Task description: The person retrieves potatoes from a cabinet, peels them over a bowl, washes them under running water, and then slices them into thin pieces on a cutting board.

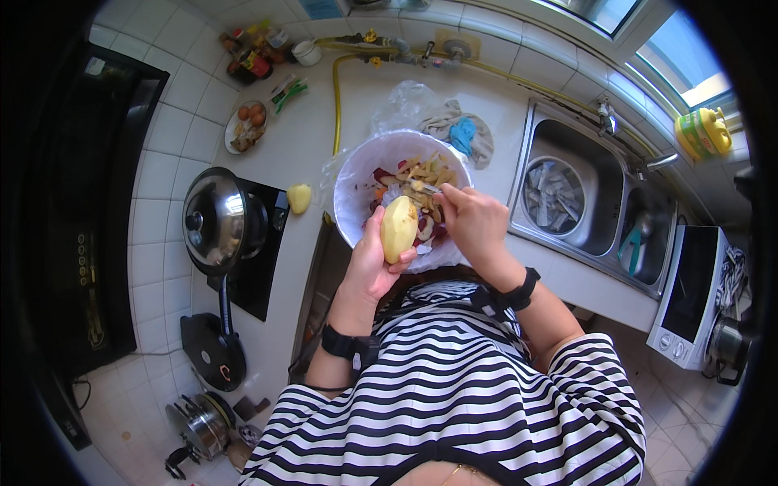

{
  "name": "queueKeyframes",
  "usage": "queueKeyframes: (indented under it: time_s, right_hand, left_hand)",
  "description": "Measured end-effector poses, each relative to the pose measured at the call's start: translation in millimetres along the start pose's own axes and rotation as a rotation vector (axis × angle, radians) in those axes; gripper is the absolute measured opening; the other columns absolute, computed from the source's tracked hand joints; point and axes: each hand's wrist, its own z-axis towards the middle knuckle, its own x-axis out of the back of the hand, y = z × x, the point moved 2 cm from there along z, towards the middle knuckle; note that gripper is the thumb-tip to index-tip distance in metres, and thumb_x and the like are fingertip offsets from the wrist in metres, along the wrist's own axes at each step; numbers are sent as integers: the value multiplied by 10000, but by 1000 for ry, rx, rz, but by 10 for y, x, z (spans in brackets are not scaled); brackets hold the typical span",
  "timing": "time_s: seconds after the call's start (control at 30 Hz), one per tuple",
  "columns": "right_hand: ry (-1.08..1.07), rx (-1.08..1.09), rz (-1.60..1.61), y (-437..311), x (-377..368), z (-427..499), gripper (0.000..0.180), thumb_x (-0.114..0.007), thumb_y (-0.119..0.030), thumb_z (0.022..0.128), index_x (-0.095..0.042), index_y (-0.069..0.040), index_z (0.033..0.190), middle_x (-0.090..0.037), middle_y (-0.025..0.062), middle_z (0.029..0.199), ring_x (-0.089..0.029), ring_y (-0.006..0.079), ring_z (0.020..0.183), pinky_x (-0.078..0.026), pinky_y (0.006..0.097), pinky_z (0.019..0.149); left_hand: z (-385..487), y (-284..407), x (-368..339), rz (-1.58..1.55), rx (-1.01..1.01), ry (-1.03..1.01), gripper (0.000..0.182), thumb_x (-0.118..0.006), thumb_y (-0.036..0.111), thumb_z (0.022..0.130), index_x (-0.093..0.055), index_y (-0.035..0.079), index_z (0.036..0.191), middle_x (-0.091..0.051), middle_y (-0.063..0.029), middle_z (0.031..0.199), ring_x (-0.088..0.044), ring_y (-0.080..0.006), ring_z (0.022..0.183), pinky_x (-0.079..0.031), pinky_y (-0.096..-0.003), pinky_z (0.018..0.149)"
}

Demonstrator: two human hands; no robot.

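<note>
My left hand (369, 262) grips a peeled potato (399, 228), which shows a brownish patch near its upper right side. In my right hand (477, 226) is a small peeler or knife (427, 188), its tip just above the potato; its exact kind cannot be told. Both hands are over a round bin (351, 182) lined with a pale plastic bag. Vegetable peelings (430, 170), yellowish and dark red, lie inside the bin. Another peeled potato (298, 198) rests on the counter to the left.
A lidded wok (214, 222) sits on the black cooktop (260, 285) at left. Behind the bin lie a cloth (480, 136) and clear plastic film (406, 106). At right are a steel double sink (523, 176) and a microwave (687, 291). A plate of eggs (230, 136) stands back left.
</note>
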Motion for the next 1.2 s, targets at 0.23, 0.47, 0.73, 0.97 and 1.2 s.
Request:
queueKeyframes:
  time_s: [0.23,0.47,0.73,0.97,1.2]
  right_hand:
    - [64,17,240,-102,96,-79,157,-786,-258,928,-806,-140,1031,-653,90,694,-663,298,608,-505,403,552]
    - [105,120,210,-241,152,-143,135,-788,-250,919,-802,-162,1021,-627,59,675,-654,264,587,-492,386,524]
    - [75,-1,133,29,32,-24,147,-771,-306,932,-789,-168,981,-644,62,676,-661,286,597,-490,404,526]
    - [139,293,298,-245,196,-148,152,-799,-264,906,-793,-164,1021,-596,48,642,-625,247,548,-481,369,502]
    - [16,18,44,19,29,-9,184,-781,-309,935,-805,-143,1009,-657,62,689,-667,274,605,-494,393,535]
  left_hand:
    - [20,59,48,-101,-27,47,529,-401,562,1120,-575,87,1273,-640,-97,1028,-517,-133,653,-333,-197,446]
    - [50,23,12,-129,-29,-45,522,-384,542,1130,-558,88,1320,-641,-118,1037,-514,-124,652,-338,-177,451]
    - [-37,55,-17,-212,44,-80,507,-369,519,1138,-569,81,1300,-641,-128,1055,-532,-151,657,-360,-205,462]
    - [25,55,43,-259,63,-34,505,-362,506,1141,-570,76,1305,-658,-133,1062,-539,-154,646,-361,-190,448]
    - [-49,63,34,-197,87,-169,503,-378,508,1138,-566,71,1306,-669,-143,1036,-529,-134,621,-343,-182,426]
